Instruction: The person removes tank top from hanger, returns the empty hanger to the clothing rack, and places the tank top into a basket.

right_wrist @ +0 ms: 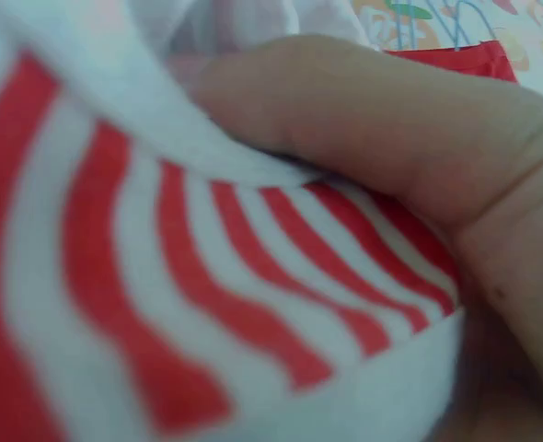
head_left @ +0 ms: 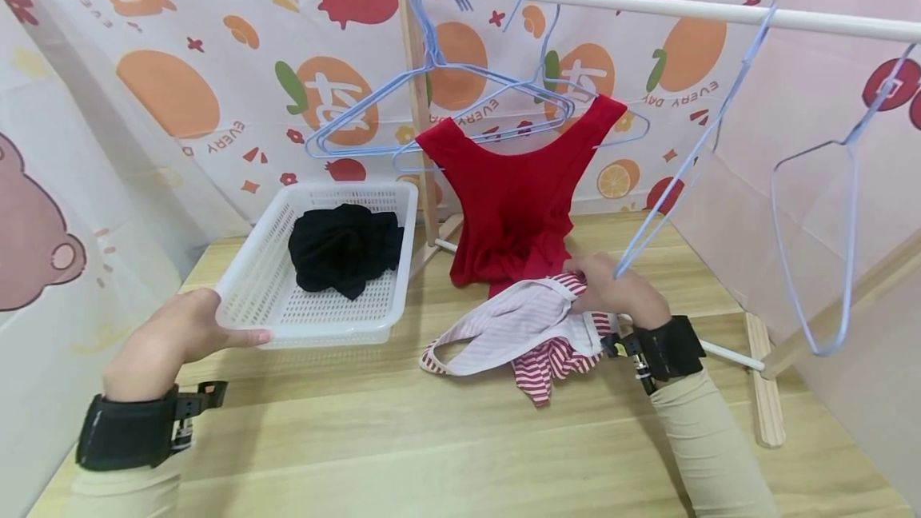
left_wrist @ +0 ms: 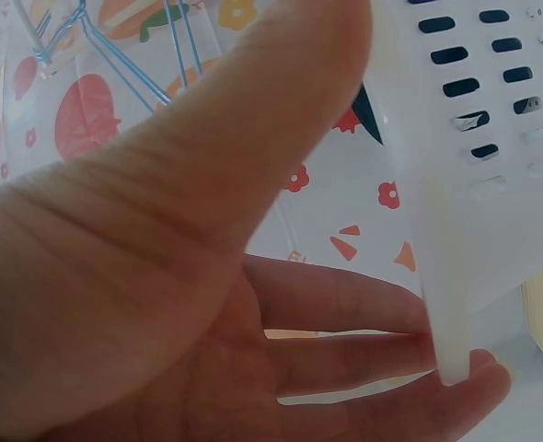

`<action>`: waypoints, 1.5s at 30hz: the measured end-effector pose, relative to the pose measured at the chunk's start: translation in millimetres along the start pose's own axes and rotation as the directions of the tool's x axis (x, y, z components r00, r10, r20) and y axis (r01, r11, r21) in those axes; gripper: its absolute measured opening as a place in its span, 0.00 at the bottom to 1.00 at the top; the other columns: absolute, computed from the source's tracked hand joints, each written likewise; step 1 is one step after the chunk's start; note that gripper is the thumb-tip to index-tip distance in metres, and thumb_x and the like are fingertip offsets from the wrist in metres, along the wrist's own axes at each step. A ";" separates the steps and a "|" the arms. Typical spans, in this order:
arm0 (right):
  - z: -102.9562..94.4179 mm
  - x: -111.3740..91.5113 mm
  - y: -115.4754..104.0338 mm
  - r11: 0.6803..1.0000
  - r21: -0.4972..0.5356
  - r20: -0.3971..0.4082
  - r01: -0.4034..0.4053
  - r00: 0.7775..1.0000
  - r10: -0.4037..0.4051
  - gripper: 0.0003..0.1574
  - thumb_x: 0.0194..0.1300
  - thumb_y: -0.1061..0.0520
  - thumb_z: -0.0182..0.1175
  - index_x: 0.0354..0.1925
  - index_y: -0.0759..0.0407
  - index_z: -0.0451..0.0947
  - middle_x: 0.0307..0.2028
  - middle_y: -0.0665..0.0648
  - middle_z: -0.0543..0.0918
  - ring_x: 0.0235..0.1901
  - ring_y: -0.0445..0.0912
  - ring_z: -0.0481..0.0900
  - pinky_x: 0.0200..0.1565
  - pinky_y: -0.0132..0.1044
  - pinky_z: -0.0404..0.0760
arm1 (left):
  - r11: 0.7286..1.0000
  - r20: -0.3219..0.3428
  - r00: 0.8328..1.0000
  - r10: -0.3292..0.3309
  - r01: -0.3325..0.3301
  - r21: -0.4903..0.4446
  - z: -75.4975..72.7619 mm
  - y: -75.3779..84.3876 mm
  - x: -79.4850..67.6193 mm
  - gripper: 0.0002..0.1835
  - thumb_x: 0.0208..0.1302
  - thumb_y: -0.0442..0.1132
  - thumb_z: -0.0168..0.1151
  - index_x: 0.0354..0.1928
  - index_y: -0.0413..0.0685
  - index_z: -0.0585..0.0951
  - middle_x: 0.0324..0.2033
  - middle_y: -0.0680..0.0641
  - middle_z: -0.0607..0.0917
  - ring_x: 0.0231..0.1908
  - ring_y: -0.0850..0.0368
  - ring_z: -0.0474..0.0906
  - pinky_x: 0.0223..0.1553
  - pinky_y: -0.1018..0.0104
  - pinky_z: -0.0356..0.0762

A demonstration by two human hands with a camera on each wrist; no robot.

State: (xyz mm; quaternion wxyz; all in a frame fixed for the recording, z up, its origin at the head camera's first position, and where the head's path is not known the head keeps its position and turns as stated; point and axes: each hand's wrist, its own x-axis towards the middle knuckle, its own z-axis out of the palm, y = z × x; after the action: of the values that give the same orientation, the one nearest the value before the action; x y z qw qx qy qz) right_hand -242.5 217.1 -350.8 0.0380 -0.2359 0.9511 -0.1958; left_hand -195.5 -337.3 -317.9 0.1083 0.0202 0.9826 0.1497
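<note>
At the near-left corner of a white perforated basket (head_left: 248,262), my left hand (head_left: 173,334) grips the rim (left_wrist: 442,276), thumb on one side and fingers on the other. A crumpled black garment (head_left: 345,248) lies inside the basket. My right hand (head_left: 620,292) holds a red-and-white striped garment (head_left: 514,318) by its right end; in the right wrist view the thumb (right_wrist: 345,110) lies across the striped cloth (right_wrist: 189,267), while the other fingers are mostly hidden. Just behind it, a red sleeveless top (head_left: 511,182) hangs from a blue hanger (head_left: 536,86), its lower part bunched near the tabletop.
A white rail (head_left: 647,8) on wooden supports crosses the back. Several blue hangers (head_left: 374,106) are bunched at its left, and two more (head_left: 694,150) hang at the right, one in front of my right hand. Fruit-printed curtains (head_left: 237,70) enclose the wooden table (head_left: 374,446).
</note>
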 end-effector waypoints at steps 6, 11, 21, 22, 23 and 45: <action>-4.0 -1.9 -6.9 0.992 0.124 -0.101 -0.003 0.995 0.015 0.17 0.46 0.68 0.74 0.37 0.59 0.83 0.30 0.55 0.82 0.34 0.47 0.75 0.37 0.36 0.74 | 1.000 0.001 1.000 -0.003 0.003 -0.001 -1.7 1.4 0.0 0.45 0.50 0.64 0.79 0.47 0.25 0.75 0.29 0.41 0.74 0.30 0.46 0.71 0.31 0.60 0.67; -5.7 -1.6 -10.5 0.992 0.130 -0.170 0.004 0.985 0.019 0.17 0.44 0.69 0.75 0.34 0.61 0.82 0.30 0.55 0.81 0.34 0.48 0.73 0.37 0.37 0.73 | 1.000 0.011 1.000 -0.012 0.012 -0.002 -2.1 2.4 -0.2 0.47 0.50 0.64 0.78 0.49 0.23 0.75 0.30 0.40 0.74 0.31 0.46 0.72 0.31 0.60 0.66; -10.4 -4.2 -17.9 0.996 0.085 -0.226 0.006 0.974 0.014 0.14 0.44 0.66 0.76 0.29 0.58 0.81 0.25 0.52 0.80 0.30 0.47 0.74 0.37 0.38 0.72 | 1.000 -0.002 1.000 -0.008 0.008 0.016 -2.8 2.5 -1.3 0.43 0.50 0.64 0.78 0.43 0.26 0.75 0.27 0.43 0.70 0.30 0.47 0.70 0.30 0.60 0.66; -11.1 -4.7 -18.9 0.996 0.090 -0.231 0.006 0.973 0.015 0.15 0.45 0.66 0.76 0.30 0.58 0.81 0.25 0.52 0.80 0.31 0.47 0.74 0.37 0.38 0.72 | 1.000 -0.002 1.000 -0.008 0.008 0.018 -2.9 2.7 -1.4 0.44 0.50 0.64 0.78 0.42 0.26 0.75 0.27 0.43 0.70 0.30 0.47 0.70 0.30 0.60 0.66; -11.7 -5.2 -19.8 0.996 0.094 -0.237 0.006 0.971 0.016 0.15 0.45 0.66 0.76 0.30 0.58 0.81 0.25 0.52 0.80 0.31 0.47 0.74 0.37 0.38 0.72 | 1.000 -0.002 1.000 -0.010 0.010 0.018 -3.0 2.8 -1.4 0.44 0.50 0.65 0.78 0.42 0.26 0.75 0.27 0.43 0.70 0.30 0.47 0.70 0.30 0.60 0.66; -19.4 -13.5 -29.9 0.979 0.190 -0.288 -0.072 0.949 0.126 0.30 0.52 0.63 0.75 0.55 0.69 0.84 0.45 0.65 0.89 0.41 0.53 0.82 0.46 0.43 0.81 | 1.000 -0.012 1.000 -0.002 0.002 0.025 -1.3 2.7 -2.5 0.41 0.50 0.65 0.77 0.37 0.30 0.75 0.25 0.45 0.67 0.28 0.48 0.69 0.30 0.60 0.65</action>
State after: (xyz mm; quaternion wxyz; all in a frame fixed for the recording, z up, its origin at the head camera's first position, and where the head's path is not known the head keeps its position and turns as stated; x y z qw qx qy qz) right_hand -220.8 205.9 -321.6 -0.0756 -0.1512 0.9353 -0.3110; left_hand -193.3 -335.4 -315.4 0.1025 0.0197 0.9850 0.1374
